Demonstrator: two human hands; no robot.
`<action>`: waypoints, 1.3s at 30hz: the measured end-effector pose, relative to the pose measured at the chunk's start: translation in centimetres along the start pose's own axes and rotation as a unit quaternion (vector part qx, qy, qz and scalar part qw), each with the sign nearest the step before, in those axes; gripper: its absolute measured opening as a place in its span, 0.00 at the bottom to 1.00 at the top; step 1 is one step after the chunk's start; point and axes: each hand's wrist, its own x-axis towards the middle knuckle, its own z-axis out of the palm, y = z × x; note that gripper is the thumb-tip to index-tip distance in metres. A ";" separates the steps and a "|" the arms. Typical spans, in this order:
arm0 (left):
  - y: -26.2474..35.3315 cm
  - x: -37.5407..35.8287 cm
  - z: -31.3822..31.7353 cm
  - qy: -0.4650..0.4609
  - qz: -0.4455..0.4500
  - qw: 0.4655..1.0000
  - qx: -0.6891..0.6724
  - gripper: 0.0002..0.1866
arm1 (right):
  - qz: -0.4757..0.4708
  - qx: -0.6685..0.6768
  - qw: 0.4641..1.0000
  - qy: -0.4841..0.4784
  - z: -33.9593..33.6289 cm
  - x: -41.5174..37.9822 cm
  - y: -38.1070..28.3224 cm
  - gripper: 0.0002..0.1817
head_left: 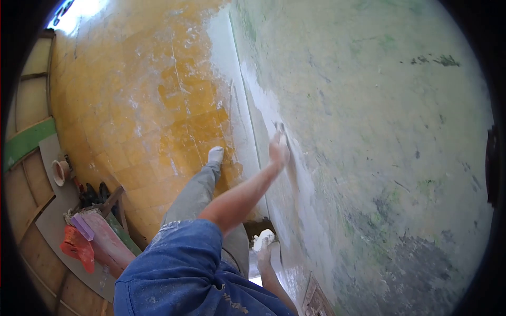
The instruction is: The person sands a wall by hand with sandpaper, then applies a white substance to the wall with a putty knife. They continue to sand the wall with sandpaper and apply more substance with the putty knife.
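Observation:
My left hand reaches up and right against the pale wall, its fingers closed round a long, thin-bladed tool. The blade, seen nearly edge-on, lies along a fresh white band beside the corner. Lower down, close to my legs, my right hand is closed at a white, paste-like lump. A pale flat surface shows beneath it, but what exactly the fingers grip is unclear. White residue coats both hands.
A worn yellow-orange surface fills the upper left; my white-socked foot is against it. At the lower left are a pinkish cup, an orange-red bag, a purple object and wooden pieces. A framed panel stands at the bottom.

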 end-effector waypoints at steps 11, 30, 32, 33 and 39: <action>-1.9 -10.3 -15.0 -0.361 -0.112 0.917 0.132 0.22 | -0.036 0.152 0.985 -0.072 4.0 0.1 -7.4 0.29; -10.1 -13.7 -16.0 -0.364 -0.134 0.919 0.074 0.14 | 0.016 0.227 0.972 -0.057 2.7 0.1 -12.6 0.32; -8.6 -12.9 -16.4 -0.362 -0.187 0.910 0.076 0.15 | 0.016 0.198 0.980 -0.025 3.6 0.1 -12.8 0.30; -7.9 -12.0 -16.4 -0.361 -0.227 0.901 0.082 0.15 | 0.018 0.207 0.977 -0.038 4.1 0.5 -12.8 0.30; -7.0 -5.0 -15.2 -0.439 -0.242 0.862 0.073 0.15 | 0.038 0.188 0.976 -0.099 8.9 3.4 -12.7 0.30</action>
